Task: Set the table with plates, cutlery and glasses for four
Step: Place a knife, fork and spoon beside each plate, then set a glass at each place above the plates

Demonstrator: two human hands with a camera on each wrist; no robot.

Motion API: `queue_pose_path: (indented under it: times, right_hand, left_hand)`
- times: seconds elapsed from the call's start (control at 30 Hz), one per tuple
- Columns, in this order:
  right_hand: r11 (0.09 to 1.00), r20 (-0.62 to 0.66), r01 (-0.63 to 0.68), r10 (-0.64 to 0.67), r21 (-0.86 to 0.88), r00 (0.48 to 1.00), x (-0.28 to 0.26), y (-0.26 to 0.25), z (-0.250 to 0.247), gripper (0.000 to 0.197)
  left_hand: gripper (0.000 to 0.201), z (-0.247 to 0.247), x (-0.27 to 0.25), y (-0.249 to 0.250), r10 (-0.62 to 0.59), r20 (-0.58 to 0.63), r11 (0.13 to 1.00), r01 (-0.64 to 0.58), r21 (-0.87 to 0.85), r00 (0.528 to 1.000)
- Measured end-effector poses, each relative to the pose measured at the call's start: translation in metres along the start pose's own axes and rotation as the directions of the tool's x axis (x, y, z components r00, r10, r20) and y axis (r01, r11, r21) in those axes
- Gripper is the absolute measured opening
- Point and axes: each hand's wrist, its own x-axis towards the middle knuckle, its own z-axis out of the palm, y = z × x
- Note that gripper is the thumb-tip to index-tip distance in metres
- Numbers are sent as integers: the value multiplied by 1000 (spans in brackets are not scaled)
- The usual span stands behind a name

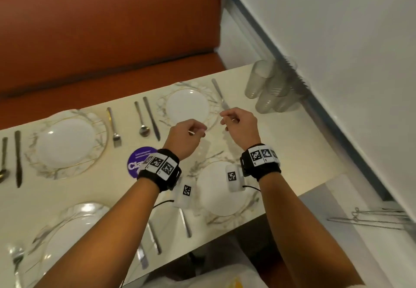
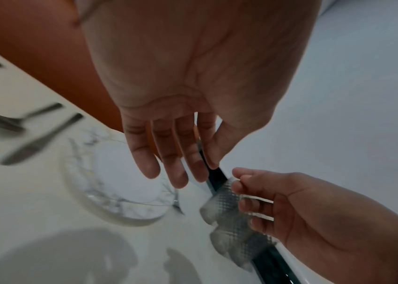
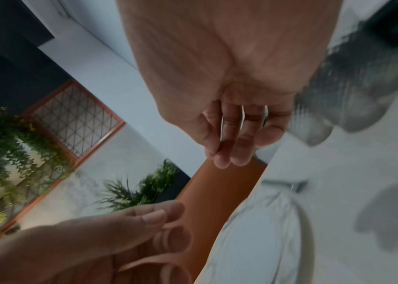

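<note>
Plates stand at all four places on the cream bench (image 1: 281, 143): white round dishes on clear gold-rimmed chargers, far right one (image 1: 187, 107) below the hands. Steel knives, forks and spoons flank them, a fork (image 1: 219, 94) lying just beyond the right hand (image 1: 240, 125). Clear textured tumblers (image 1: 267, 89) wait clustered at the bench's far right corner, near that fork. Left hand (image 1: 185, 137) and right hand hover loosely curled and seemingly empty, though blur leaves this uncertain. Judging by this, glasses remain to be distributed.
</note>
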Motion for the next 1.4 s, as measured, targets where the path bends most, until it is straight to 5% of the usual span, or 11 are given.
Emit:
queue_pose_path:
  times: [0.27,0.47,0.67,0.87,1.1,1.4]
  right_hand:
    - [957,-161,146,-190,-250,969,78,41,-150,25]
    - [742,-20,88,-135,-664,991,130,60,-205,49]
    - [709,126,101,-17,-698,992,156,73,-220,87]
    - [771,98,51,15,-635,995,166,86,-216,96]
    - [813,80,32,18,-582,997,169,86,-215,90]
    - [750,82,33,29,-661,996,139,55,-205,91]
  left_hand:
    - [15,99,83,108,206,-2,968,-203,147,979]
    - [48,151,141,152,285,98,886,-301,353,953]
    - [100,183,181,164,240,318,606,-397,689,917]
    - [104,192,199,163,165,419,455,-446,771,893]
    - [103,195,203,160,218,411,488,-463,740,885]
    - [101,153,154,149,242,225,696,-330,638,944]
